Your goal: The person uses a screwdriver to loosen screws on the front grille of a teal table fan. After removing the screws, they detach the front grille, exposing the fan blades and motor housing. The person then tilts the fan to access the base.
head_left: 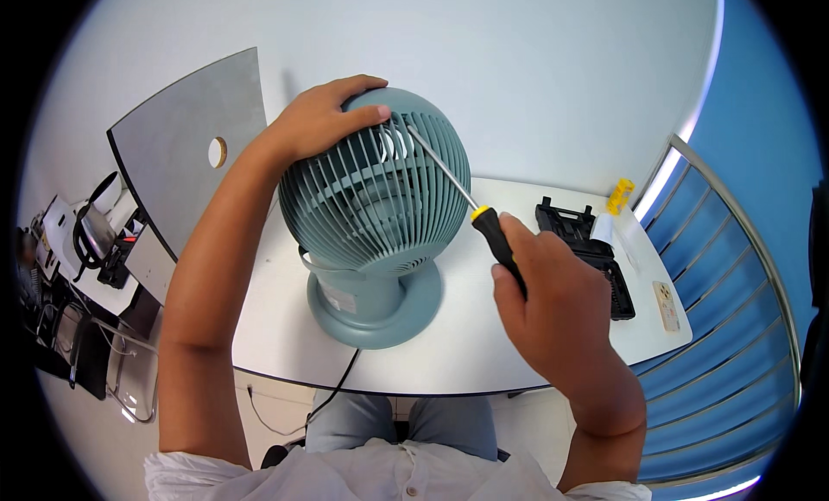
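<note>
At the fan grille (373, 195), the diagonal screwdriver (479, 214) points up-left.

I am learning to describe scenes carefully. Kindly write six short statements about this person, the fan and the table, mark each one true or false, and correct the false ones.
1. The fan stands on a white table. True.
2. The left grip holds the screwdriver. False: the right grip holds it; the left one lies on top of the fan.
3. The screwdriver's shaft points toward the fan's grille. True.
4. The black tool case is closed. False: it lies open.
5. The screwdriver's handle is plain red. False: it is black with yellow.
6. A yellow object is to the right of the fan. True.
</note>
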`<move>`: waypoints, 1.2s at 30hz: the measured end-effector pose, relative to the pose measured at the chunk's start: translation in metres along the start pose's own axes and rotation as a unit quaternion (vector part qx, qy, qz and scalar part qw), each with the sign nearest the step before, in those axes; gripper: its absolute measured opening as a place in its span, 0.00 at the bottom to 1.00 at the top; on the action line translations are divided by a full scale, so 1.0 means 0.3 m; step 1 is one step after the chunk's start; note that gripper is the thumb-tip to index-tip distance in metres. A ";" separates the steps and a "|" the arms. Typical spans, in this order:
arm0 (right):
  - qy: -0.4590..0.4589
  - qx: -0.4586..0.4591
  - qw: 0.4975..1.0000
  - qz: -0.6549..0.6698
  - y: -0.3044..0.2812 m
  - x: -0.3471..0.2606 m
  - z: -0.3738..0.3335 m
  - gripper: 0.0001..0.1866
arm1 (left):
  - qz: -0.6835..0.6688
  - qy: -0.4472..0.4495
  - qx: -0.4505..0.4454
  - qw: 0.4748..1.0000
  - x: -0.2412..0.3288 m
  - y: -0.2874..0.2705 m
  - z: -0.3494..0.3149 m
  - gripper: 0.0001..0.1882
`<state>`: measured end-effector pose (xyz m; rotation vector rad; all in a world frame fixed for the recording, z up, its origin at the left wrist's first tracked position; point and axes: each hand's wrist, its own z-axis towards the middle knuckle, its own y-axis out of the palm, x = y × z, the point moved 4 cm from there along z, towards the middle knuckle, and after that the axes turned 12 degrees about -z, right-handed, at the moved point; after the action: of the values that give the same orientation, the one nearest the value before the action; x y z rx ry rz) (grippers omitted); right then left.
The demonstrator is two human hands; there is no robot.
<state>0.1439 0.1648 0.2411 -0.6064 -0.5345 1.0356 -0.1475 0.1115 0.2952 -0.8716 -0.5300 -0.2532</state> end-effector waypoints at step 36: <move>0.117 0.003 0.978 0.172 0.160 -0.097 -0.080 0.25 | -0.058 0.014 -0.008 0.998 -0.021 0.001 0.005 0.33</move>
<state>0.1181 0.1517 0.1874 -0.8218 -0.2221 1.2701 -0.1532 0.1130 0.2923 -0.8527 -0.5536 -0.3760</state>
